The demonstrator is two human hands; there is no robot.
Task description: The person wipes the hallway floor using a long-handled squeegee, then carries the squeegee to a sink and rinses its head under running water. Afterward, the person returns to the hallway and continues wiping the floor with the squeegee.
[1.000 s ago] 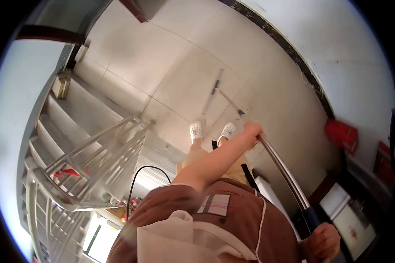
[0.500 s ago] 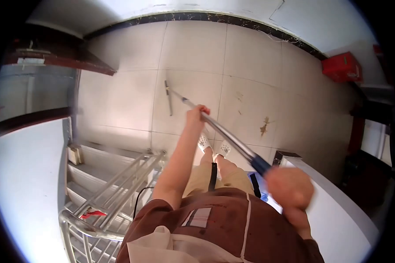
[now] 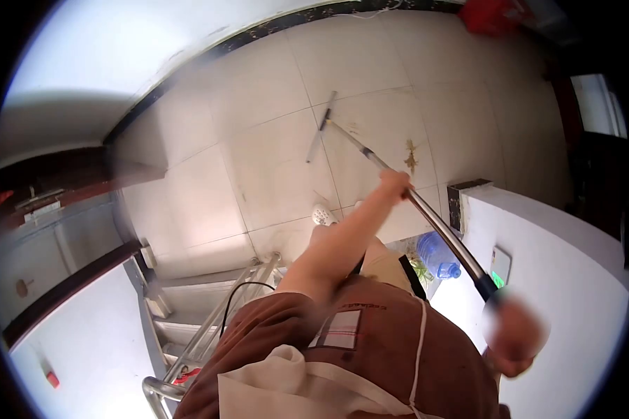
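Observation:
A long-handled floor squeegee [image 3: 440, 227] with a metal pole slants across the view. Its narrow crossbar head rests on the tiled floor [image 3: 272, 153]. My left hand [image 3: 396, 184] is wrapped round the middle of the pole. Higher up, at the dark grip end, my right hand [image 3: 516, 336] is closed round the handle, somewhat blurred. To the right of the head, a brown smear [image 3: 411, 155] lies on the tiles. My white clogs [image 3: 323, 215] show below the squeegee, partly hidden by my left arm.
Stairs with a metal railing [image 3: 162, 388] stand at the lower left. A low white wall [image 3: 559, 279] runs along the right, with a blue water bottle [image 3: 437, 257] beside it. A red box [image 3: 486, 15] sits at the far wall.
The view has turned, and the floor appears rotated. Both hands and the squeegee have shifted right in view; the head is now nearer the brown smear. Both hands keep their hold.

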